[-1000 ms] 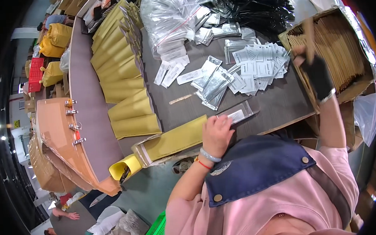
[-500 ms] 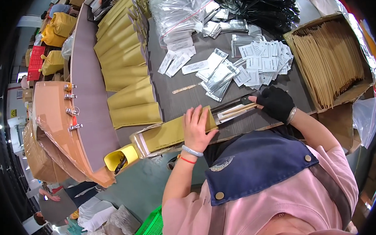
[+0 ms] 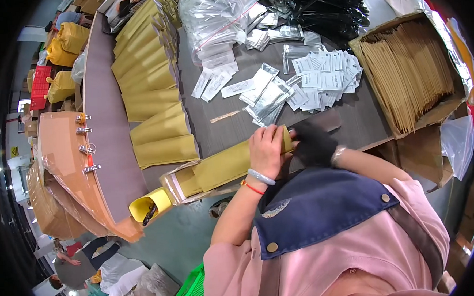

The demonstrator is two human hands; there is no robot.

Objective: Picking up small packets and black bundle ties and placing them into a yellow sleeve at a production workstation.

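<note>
A long yellow paper pouch (image 3: 224, 164) lies slanted along the near edge of the table, over a narrow taped cardboard tray (image 3: 170, 184). My left hand (image 3: 265, 153) is closed round it near its right end, fingers across the top. At that end my right hand (image 3: 314, 144), in a black fingerless glove, has its bent fingertips against the pouch's mouth. Whatever it grips there is hidden by the glove, and the hand is slightly blurred. No sticks show outside the pouch. Beyond my hands lie silver packets (image 3: 269, 95) and small white printed sachets (image 3: 324, 79).
More yellow pouches (image 3: 158, 120) overlap in a row at left. Wooden sticks fill a cardboard box (image 3: 376, 90) at right. Black wrapped utensils (image 3: 321, 7) and a clear plastic bag (image 3: 217, 26) lie at the back. A yellow holder (image 3: 162, 197) contains dark-handled scissors. Another person (image 3: 74, 270) is at lower left.
My right hand has moved left to the pouch's mouth. The sticks, black piece and clear wrapper that stuck out are out of sight. My left hand has shifted right along the pouch.
</note>
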